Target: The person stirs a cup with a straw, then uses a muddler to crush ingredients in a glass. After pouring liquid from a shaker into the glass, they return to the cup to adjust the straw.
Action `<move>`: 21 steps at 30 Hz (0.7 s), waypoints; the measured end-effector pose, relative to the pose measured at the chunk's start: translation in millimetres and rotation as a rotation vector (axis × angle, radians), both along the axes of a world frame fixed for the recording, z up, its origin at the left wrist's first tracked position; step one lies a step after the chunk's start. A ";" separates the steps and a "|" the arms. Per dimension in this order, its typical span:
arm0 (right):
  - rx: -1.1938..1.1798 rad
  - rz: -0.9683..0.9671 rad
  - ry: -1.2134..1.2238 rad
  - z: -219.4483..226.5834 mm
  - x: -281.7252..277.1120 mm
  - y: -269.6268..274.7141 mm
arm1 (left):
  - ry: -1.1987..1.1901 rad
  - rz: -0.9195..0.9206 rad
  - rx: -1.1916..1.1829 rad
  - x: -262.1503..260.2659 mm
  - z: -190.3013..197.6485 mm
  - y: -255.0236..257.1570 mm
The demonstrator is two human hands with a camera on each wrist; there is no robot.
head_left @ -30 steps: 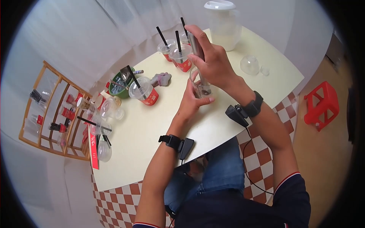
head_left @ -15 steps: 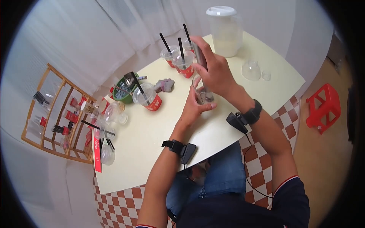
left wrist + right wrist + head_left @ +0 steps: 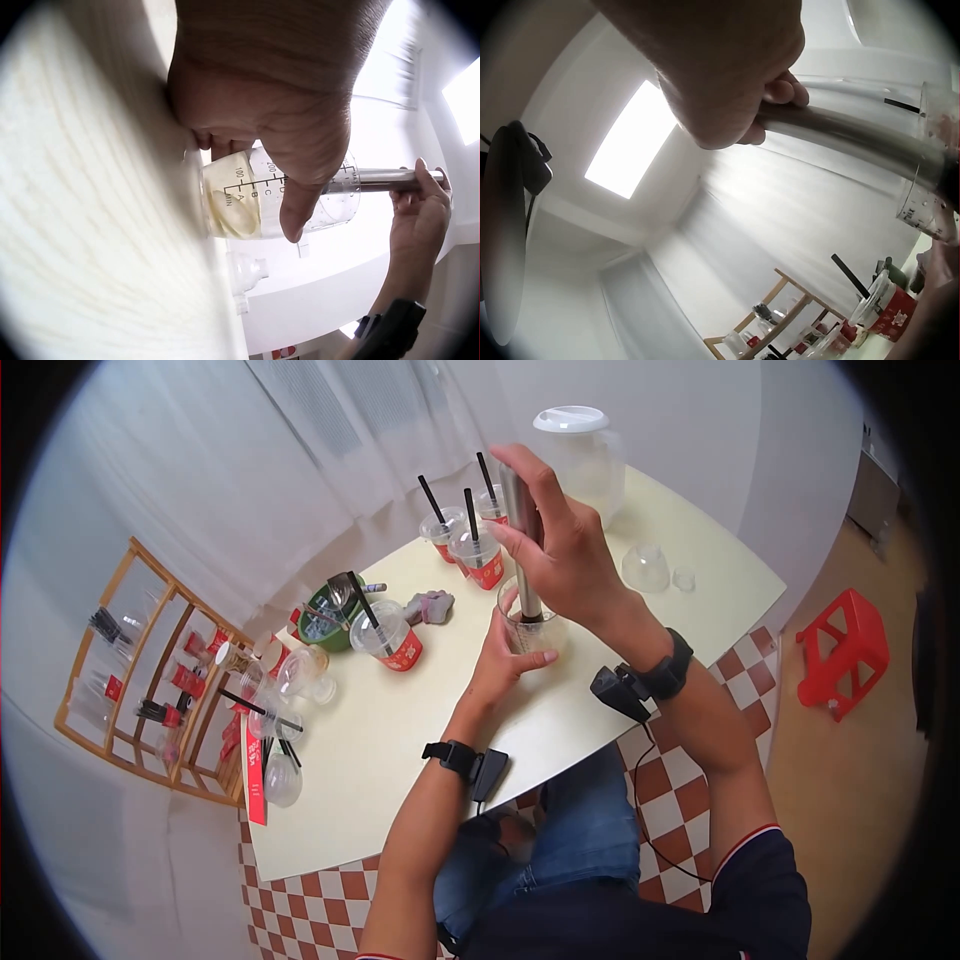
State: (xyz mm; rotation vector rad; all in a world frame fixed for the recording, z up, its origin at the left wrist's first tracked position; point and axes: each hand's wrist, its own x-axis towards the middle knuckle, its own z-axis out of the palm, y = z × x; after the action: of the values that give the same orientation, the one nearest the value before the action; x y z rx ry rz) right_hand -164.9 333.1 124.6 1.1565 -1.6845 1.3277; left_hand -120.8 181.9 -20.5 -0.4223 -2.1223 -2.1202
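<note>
My left hand [image 3: 505, 665] is wrapped around a clear measuring cup [image 3: 330, 214] standing on the table, thumb on its near side. Printed marks run up the cup's wall. At its bottom, in the left wrist view, lies a pale yellow slice [image 3: 234, 214], possibly lemon. From above, my right hand [image 3: 570, 555] grips a metal muddler [image 3: 855, 140]. The muddler points down into the cup, its dark lower end inside and above the bottom in the head view. Just beyond the cup stands a lidded plastic cup with a red band [image 3: 480, 568] and a black straw.
A white-lidded pitcher [image 3: 592, 475] stands at the back. Clear dome lids [image 3: 645, 568] lie to the right. On the left are another straw cup [image 3: 403, 653], a green bowl [image 3: 340, 637] of utensils, a grey cloth [image 3: 430, 607], stacked clear cups and a wooden rack [image 3: 120, 745].
The right hand and muddler have risen a little relative to the cup, showing more of the shaft. The left hand keeps its hold. The head view has shifted slightly.
</note>
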 end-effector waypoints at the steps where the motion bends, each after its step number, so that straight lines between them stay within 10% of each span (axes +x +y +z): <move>1: 0.021 -0.012 -0.004 2.8 3.4 1.7 | -0.018 0.006 0.003 1.6 1.8 0.3; 21: 0.136 -0.027 -0.153 -51.6 -17.3 -12.3 | -0.048 -0.020 0.082 -5.7 -10.5 -4.2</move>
State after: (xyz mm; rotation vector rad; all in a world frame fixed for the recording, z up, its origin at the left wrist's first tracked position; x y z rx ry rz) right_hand -182.2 320.8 73.0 1.1278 -1.9196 1.3311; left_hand -126.5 177.7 -31.0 -0.3893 -2.0558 -2.2415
